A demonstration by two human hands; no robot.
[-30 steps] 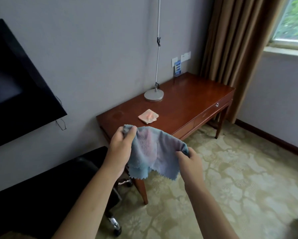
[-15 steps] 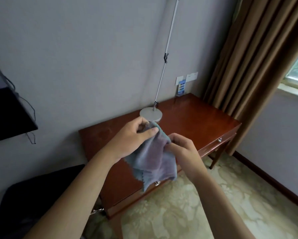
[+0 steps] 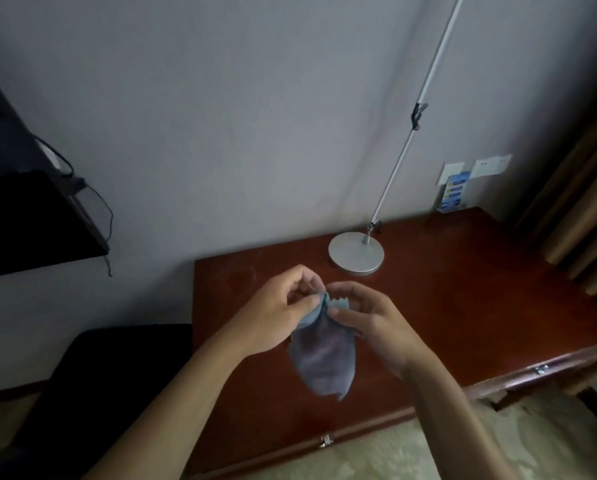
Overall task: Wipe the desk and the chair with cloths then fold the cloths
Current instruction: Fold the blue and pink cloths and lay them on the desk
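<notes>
A blue-grey cloth with a zigzag edge hangs folded in half above the reddish-brown wooden desk. My left hand and my right hand pinch its top corners together, fingertips almost touching. The cloth's lower part dangles over the middle of the desk. The black chair stands at the lower left, beside the desk's left end. The small peach cloth seen before is hidden behind my hands or out of sight.
A silver lamp base with a thin slanted pole stands at the desk's back. A blue card holder leans against the grey wall. A black TV hangs at left, brown curtains at right, patterned carpet below.
I have stepped closer to the desk and look down on it. My hands have come together, bringing the cloth's corners to meet, so the spread cloth now hangs doubled.
</notes>
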